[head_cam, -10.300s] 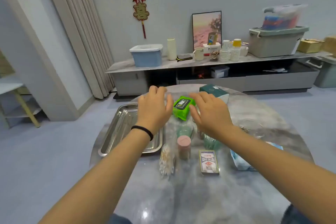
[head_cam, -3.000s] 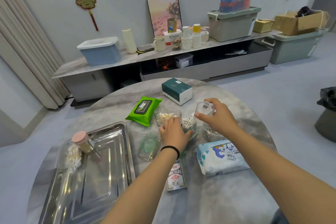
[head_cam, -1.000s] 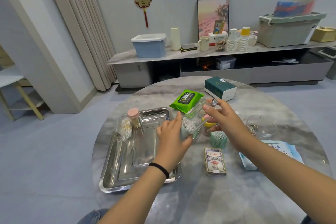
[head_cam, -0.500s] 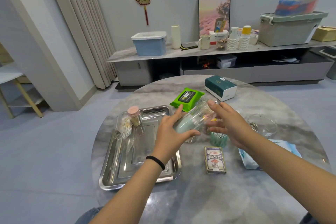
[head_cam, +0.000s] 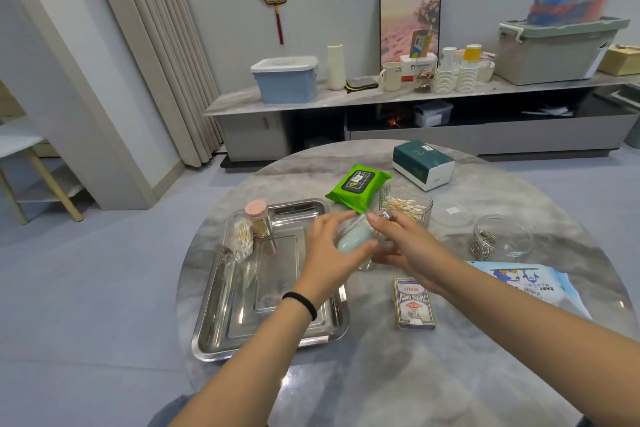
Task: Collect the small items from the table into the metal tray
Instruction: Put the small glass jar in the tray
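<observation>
Round marble table (head_cam: 398, 374) stood in a grey room, curtain (head_cam: 156, 45) at left, long low shelf (head_cam: 381, 97) along the back wall; metal tray (head_cam: 242, 333) sat at the table's left, a pink-capped jar (head_cam: 258, 218) and a bag of swabs (head_cam: 240, 239) in its far corner; a clear jar (head_cam: 356, 236) with pale green contents was tilted, blurred, just right of the tray's far edge; left hand (head_cam: 329, 253) cupped it, thumb below, fingers loosely spread; right hand (head_cam: 405, 246) touched its upper end, fingers half curled; 1 card deck (head_cam: 412, 303) lay near.
</observation>
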`<state>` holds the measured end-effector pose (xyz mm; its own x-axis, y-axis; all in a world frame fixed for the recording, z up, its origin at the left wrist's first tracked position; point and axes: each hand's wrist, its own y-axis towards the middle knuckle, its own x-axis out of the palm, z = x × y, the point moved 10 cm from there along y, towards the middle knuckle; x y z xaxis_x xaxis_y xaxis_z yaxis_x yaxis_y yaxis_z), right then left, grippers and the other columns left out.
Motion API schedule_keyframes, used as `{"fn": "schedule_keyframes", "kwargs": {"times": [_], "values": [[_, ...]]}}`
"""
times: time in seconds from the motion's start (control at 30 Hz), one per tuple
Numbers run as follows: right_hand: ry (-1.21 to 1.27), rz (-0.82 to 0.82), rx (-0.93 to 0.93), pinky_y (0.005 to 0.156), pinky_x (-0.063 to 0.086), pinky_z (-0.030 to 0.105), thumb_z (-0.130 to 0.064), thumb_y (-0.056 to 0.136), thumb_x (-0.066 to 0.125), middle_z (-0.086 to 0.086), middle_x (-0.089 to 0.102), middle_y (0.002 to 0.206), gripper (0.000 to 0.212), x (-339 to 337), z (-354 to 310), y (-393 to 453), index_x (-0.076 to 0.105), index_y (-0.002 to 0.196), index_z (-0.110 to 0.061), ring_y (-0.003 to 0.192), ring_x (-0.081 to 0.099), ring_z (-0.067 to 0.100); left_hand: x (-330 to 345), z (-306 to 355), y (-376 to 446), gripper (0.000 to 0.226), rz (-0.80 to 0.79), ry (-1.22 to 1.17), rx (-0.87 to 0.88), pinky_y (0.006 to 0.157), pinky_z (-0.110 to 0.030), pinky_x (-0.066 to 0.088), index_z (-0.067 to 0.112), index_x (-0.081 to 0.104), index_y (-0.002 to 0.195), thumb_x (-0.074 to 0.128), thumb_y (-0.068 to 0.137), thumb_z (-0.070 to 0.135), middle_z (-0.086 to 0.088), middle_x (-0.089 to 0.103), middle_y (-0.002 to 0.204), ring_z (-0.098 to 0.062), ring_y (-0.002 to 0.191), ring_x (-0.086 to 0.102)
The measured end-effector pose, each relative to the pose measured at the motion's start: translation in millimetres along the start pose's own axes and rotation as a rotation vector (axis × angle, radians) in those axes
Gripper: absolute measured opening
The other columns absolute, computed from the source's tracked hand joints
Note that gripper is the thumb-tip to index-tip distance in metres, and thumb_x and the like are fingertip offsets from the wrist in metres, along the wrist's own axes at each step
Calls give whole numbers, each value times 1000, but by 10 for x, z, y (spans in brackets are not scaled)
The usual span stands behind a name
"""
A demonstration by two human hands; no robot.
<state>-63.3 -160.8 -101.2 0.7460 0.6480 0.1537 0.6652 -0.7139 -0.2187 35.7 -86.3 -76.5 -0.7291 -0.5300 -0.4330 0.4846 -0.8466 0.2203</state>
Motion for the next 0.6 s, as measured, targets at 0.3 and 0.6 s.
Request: {"fn": "schedule_keyframes", "kwargs": {"times": [0.3, 0.6], "values": [[-118, 62, -36, 76, 57, 33, -34, 77, 74, 15, 56, 127, 73, 93, 141, 393, 41, 138, -14, 108, 62, 26, 46, -274, 122, 54, -136, 100, -57, 85, -15, 41, 21, 45, 130, 69, 82, 24, 11, 51, 114, -7, 104, 49], [-154, 91, -39, 82, 52, 33, -13, 82, 70, 11, 61, 108, 46, 591, 273, 1082, 50, 122, 1, 98, 59, 22, -271, -1058, 445, 85, -305, 202, -382, 114, -37, 26, 15, -3, 152, 55, 90, 23, -9, 11, 156, -27, 145, 17]]}}
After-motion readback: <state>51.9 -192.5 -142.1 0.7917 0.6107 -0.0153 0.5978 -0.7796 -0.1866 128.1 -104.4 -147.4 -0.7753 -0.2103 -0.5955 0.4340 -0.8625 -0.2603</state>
